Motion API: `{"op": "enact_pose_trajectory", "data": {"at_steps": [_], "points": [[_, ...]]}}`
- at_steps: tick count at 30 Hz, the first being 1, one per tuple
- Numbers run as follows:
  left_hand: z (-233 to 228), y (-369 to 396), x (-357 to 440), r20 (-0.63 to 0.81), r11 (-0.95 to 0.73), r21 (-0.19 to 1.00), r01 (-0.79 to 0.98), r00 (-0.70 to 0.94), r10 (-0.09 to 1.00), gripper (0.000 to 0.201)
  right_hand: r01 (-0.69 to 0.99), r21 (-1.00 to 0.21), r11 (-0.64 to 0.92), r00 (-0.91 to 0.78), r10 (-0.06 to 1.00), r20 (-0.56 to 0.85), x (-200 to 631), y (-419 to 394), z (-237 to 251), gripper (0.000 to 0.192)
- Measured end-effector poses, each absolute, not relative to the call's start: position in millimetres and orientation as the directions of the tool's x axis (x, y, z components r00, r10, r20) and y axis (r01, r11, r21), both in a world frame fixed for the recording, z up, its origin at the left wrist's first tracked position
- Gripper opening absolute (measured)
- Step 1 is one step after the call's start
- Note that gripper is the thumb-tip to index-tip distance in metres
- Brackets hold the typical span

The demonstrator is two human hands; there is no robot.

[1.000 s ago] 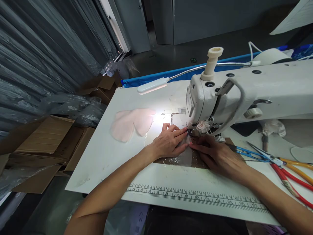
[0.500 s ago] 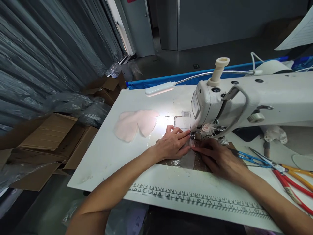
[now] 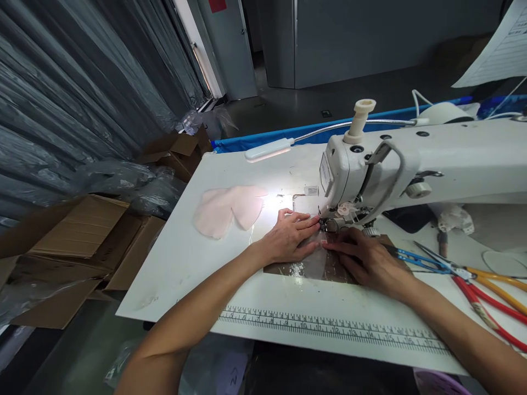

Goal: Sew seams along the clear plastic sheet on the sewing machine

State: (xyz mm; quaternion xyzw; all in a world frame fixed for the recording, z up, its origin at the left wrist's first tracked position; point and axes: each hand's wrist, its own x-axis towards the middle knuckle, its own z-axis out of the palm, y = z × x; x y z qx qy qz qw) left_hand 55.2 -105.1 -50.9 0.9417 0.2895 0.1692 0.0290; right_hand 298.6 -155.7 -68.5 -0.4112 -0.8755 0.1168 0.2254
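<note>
Pressing the clear film piece flat with open fingers, I keep my left hand and right hand on either side, fingertips pointing to the presser foot just beyond them, left hand nearer.

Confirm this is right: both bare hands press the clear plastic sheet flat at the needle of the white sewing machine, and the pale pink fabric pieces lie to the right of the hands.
Wrong side. The head view shows the pale pink fabric pieces lying left of the left hand and right hand. Both hands do press the clear plastic sheet at the white sewing machine.
</note>
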Motion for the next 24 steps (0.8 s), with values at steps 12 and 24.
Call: {"op": "enact_pose_trajectory", "data": {"at_steps": [12, 24], "points": [[-45.1, -110.7, 59.1, 0.277, -0.822, 0.11, 0.559, 0.777, 0.566, 0.037, 0.708, -0.38, 0.595, -0.542, 0.803, 0.247, 297.2, -157.3, -68.8, 0.039], [-46.5, -109.6, 58.7, 0.315, -0.824, 0.099, 0.558, 0.768, 0.558, 0.033, 0.674, -0.369, 0.64, -0.549, 0.768, 0.329, 294.9, -157.1, -66.6, 0.038]]}}
